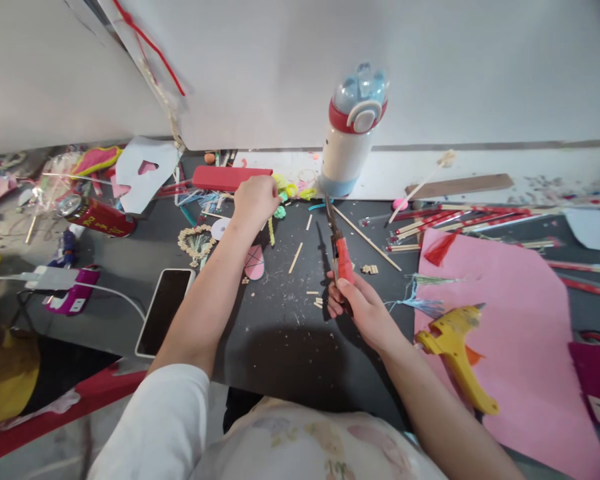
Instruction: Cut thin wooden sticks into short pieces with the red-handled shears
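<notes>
My left hand (257, 199) is closed, fingers curled down over the cluttered back of the table. It is right beside a red case (225, 178) and green and yellow fluffy bits (280, 211). What its fingers hold, if anything, is hidden. In my right hand (357, 300) are red-handled pliers (344, 259), their dark narrow jaws pointing away toward a bottle. Short cut pieces of wooden stick (295, 258) lie between my hands, and a longer stick (367, 238) rests right of the pliers. A small pink rounded piece with dark lines (255, 262) sits beneath my left wrist.
A white bottle (347, 147) stands upright at the back. On the right, a yellow glue gun (457, 353) lies on a pink sheet (525, 333), near red-wrapped sticks. To the left are a phone (164, 313), a red can (103, 217), a power strip (75, 297) and another person's arm.
</notes>
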A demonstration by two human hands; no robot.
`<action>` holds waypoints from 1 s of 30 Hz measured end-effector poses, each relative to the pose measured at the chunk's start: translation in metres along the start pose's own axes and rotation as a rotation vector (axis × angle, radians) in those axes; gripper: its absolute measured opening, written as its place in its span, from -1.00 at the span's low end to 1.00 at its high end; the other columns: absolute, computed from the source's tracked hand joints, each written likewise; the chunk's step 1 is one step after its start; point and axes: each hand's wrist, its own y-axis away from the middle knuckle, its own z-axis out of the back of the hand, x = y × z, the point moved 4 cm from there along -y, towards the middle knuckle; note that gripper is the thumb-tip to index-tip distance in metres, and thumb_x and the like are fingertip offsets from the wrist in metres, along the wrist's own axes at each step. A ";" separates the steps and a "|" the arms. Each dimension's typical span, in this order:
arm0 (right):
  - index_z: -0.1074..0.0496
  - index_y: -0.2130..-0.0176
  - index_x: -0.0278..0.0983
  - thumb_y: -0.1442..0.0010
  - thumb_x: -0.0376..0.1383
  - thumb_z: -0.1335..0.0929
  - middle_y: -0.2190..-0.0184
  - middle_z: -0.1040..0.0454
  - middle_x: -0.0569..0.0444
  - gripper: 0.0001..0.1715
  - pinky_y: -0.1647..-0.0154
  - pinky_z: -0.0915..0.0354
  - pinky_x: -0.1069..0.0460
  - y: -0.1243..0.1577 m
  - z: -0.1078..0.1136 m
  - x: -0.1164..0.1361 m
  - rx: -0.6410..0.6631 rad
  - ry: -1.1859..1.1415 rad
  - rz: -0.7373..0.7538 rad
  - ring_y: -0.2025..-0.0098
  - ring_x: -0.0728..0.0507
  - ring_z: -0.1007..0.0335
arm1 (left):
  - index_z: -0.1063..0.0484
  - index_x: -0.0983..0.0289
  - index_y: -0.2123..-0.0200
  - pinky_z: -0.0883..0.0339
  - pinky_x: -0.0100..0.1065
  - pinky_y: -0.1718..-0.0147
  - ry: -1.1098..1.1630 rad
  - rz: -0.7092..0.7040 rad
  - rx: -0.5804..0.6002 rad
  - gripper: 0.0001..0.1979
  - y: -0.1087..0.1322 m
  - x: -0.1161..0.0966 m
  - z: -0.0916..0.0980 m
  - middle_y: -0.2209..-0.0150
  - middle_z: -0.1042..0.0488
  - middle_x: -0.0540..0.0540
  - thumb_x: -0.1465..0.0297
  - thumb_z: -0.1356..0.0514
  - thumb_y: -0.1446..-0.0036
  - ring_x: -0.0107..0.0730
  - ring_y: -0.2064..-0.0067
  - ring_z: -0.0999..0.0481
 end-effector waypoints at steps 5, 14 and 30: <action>-0.35 0.20 -0.23 -0.18 -0.04 -0.38 0.56 -0.20 0.26 -0.66 0.52 -0.22 0.04 0.000 0.000 -0.001 0.007 0.004 0.002 0.58 0.03 -0.16 | -0.58 0.23 0.26 -0.30 -0.11 0.03 0.031 -0.039 -0.008 -0.82 0.008 -0.006 0.004 0.17 -0.59 0.23 0.40 -0.19 -0.11 0.01 0.06 -0.52; -0.33 0.18 -0.26 -0.17 -0.01 -0.38 0.56 -0.19 0.28 -0.60 0.53 -0.21 0.05 -0.003 0.000 -0.002 0.025 0.020 0.021 0.58 0.05 -0.15 | -0.59 0.32 0.14 -0.42 -0.10 0.06 -0.200 -0.110 0.115 -0.71 0.016 -0.034 -0.022 0.14 -0.60 0.31 0.43 -0.08 -0.22 0.05 0.05 -0.59; -0.28 0.13 -0.30 -0.18 0.04 -0.36 0.59 -0.18 0.31 -0.51 0.51 -0.23 0.04 -0.002 0.000 -0.006 0.063 0.046 0.049 0.59 0.04 -0.15 | -0.57 0.46 0.11 -0.48 -0.18 0.11 -0.381 -0.116 0.148 -0.63 0.024 -0.052 -0.034 0.18 -0.60 0.41 0.61 0.03 -0.22 0.01 0.03 -0.61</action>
